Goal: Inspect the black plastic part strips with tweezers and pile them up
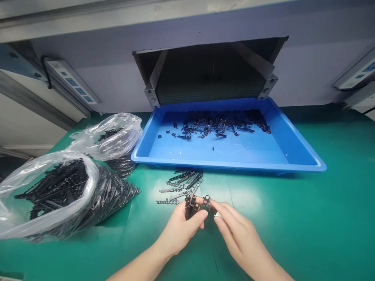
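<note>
A bundle of black plastic strips (191, 207) is gripped by the left hand (181, 228) and pinched by the right hand (234, 230), while more loose strips (181, 185) lie just beyond and many parts remain in the far blue tray (228, 162).

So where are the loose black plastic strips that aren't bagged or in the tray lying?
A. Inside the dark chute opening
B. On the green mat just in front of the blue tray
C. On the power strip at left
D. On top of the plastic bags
B: the loose black strips lie on the green mat, between the blue tray and the person's hands.
</note>
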A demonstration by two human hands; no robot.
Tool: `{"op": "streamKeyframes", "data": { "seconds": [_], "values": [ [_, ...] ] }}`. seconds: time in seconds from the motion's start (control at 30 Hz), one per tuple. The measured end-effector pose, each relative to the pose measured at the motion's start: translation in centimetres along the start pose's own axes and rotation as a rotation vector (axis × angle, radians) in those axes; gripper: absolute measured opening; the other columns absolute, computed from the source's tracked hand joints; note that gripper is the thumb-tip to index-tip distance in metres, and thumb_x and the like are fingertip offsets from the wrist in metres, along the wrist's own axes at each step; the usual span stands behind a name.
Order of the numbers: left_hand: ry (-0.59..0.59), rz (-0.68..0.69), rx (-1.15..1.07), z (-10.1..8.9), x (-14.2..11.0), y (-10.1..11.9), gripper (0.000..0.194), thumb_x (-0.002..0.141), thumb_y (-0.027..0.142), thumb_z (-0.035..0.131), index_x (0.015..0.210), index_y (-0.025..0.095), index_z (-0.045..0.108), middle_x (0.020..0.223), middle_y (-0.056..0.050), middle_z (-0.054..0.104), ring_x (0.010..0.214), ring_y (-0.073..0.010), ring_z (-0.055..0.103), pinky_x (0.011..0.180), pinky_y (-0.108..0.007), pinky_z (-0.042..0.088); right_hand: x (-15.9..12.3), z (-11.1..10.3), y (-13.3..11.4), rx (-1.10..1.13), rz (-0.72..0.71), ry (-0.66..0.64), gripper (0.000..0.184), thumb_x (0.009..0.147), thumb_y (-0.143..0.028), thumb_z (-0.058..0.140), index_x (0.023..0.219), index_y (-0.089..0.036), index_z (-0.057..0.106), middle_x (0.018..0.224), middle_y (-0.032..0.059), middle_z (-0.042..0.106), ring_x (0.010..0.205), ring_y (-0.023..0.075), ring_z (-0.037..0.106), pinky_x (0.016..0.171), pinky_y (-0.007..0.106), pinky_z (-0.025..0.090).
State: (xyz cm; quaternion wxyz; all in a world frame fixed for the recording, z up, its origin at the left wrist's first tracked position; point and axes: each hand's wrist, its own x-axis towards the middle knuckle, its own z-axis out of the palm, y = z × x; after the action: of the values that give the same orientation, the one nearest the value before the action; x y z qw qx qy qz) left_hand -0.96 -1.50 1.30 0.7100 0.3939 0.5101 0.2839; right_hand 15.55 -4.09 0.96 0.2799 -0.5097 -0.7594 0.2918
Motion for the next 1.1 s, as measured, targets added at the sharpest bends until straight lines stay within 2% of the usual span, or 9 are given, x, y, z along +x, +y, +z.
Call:
{"op": "streamKeyframes", "data": {
  "seconds": [0.2, 0.43, 0.63, 0.9, 1.1],
  "values": [
    [-0.015, -0.003, 0.005, 0.0, 0.0, 0.0, 0.038, 0.072, 0.043, 0.06, 0.094, 0.014, 0.047, 0.054, 0.005, 0.044, 0.039, -0.0038, 0.025, 0.037, -0.017, 0.017, 0.1, 0.5, 0.7, -0.036, -0.06, 0.001, 0.035, 0.091, -0.019, 0.034, 0.123, -0.018, 0.047, 0.103, 0.0094, 0.061, 0.087, 0.0179, 0.06, 0.067, 0.027, 0.053],
    [-0.002, 0.038, 0.064, -0.2, 0.0, 0.3, 0.036, 0.072, 0.043, 0.06, 0.089, 0.014, 0.05, 0.052, 0.006, 0.04, 0.039, -0.0042, 0.022, 0.037, -0.019, 0.015, 0.3, 0.5, 0.2, -0.04, -0.066, 0.029, 0.034, 0.091, -0.019, 0.033, 0.118, -0.015, 0.052, 0.095, 0.0097, 0.064, 0.079, 0.0181, 0.062, 0.062, 0.028, 0.052],
    [0.063, 0.057, 0.067, 0.1, -0.1, -0.2, 0.032, 0.072, 0.042, 0.06, 0.084, 0.014, 0.05, 0.053, 0.007, 0.035, 0.043, -0.0058, 0.026, 0.04, -0.019, 0.019, 0.0, 1.3, 0.2, -0.07, -0.083, 0.091, 0.033, 0.09, -0.017, 0.035, 0.119, -0.014, 0.051, 0.091, 0.0089, 0.064, 0.075, 0.0174, 0.062, 0.055, 0.025, 0.05],
    [0.084, 0.098, 0.086, 0.1, 0.0, -0.3, 0.025, 0.074, 0.037, 0.056, 0.08, 0.013, 0.049, 0.054, 0.007, 0.031, 0.047, -0.0063, 0.027, 0.042, -0.019, 0.022, -0.1, 1.7, 0.1, -0.075, -0.087, 0.102, 0.032, 0.09, -0.018, 0.036, 0.118, -0.014, 0.052, 0.09, 0.0075, 0.064, 0.074, 0.017, 0.062, 0.055, 0.026, 0.05],
    [0.101, 0.052, 0.056, 0.2, -0.1, -0.7, 0.029, 0.074, 0.042, 0.055, 0.078, 0.015, 0.045, 0.05, 0.008, 0.034, 0.042, -0.0053, 0.023, 0.04, -0.018, 0.021, -0.2, 2.1, 0.2, -0.064, -0.038, 0.097, 0.033, 0.091, -0.019, 0.035, 0.121, -0.015, 0.049, 0.095, 0.0076, 0.064, 0.08, 0.0176, 0.062, 0.061, 0.027, 0.051]
  ]
}}
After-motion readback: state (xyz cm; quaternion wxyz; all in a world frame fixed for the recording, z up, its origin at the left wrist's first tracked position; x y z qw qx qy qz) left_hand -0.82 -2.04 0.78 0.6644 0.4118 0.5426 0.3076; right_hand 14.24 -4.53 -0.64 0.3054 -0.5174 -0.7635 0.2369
